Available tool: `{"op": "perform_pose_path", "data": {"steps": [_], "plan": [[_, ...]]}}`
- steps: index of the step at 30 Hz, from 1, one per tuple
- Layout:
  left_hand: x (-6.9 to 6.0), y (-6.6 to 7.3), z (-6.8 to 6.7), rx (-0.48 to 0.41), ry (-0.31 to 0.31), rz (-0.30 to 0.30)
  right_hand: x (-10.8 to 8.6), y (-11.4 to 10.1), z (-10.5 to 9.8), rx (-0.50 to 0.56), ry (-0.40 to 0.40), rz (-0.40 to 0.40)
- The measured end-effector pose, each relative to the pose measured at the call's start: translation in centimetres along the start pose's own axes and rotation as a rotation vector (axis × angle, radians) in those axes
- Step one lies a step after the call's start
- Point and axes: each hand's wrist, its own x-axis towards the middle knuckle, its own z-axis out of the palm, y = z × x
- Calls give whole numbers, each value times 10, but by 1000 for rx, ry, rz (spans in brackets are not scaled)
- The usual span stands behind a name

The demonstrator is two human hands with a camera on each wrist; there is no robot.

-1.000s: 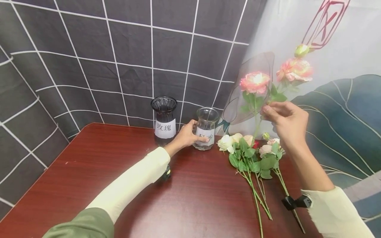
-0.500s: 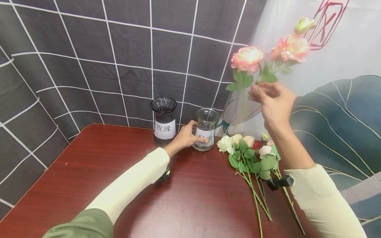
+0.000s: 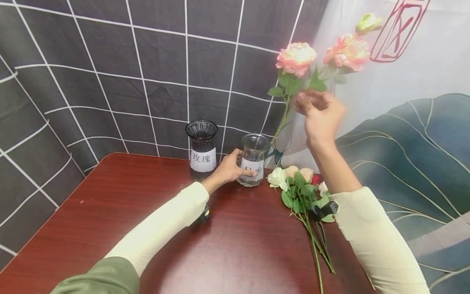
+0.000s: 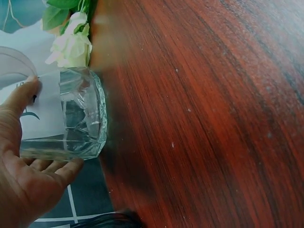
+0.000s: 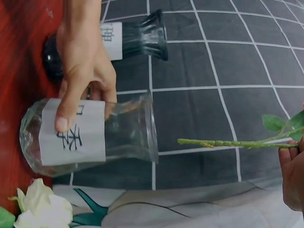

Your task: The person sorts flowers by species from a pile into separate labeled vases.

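My left hand [image 3: 229,168] grips a clear glass vase [image 3: 256,143], thumb over its white paper label and the other fingers round the far side. The vase stands upright on the table. Raised above it to the right, my right hand [image 3: 323,116] pinches the green stem of a pink flower spray [image 3: 296,59], which has two full blooms and a pale bud on top. In the right wrist view, the stem's cut end [image 5: 183,141] points toward the vase mouth [image 5: 151,128], with a gap between them. My right fingertips show only partly there.
A dark glass vase [image 3: 202,141] with its own label stands left of the clear one. Cream and white roses [image 3: 278,177] lie on the red-brown table [image 3: 154,196], stems toward the front. Behind hangs a dark grid-patterned cloth [image 3: 158,98].
My right hand has moved left and up with the pink flower spray, bringing its stem over toward the clear vase. The left hand and both vases stay practically where they were.
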Motion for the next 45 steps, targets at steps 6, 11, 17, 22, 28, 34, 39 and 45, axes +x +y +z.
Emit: {"op": "perform_pose_path", "data": {"steps": [6, 11, 17, 22, 28, 34, 39, 45], "plan": [[1, -4, 1, 7, -4, 7, -7, 16, 15, 2, -6, 0], [8, -12, 3, 16, -5, -1, -16, 34, 20, -22, -33, 30], [19, -26, 10, 38, 17, 10, -30, 57, 16, -95, -50, 102], [11, -14, 5, 21, 3, 7, -40, 74, 12, -123, -68, 106], [-2, 1, -2, 36, 19, 17, -51, 89, 9, -147, -94, 111], [13, -16, 6, 46, 10, 16, -62, 98, 2, -239, -102, 131], [18, -24, 9, 56, 20, 14, -68, 103, -3, -369, -103, 125], [14, -18, 7, 54, 21, 10, -72, 106, -8, -439, -108, 157]]}}
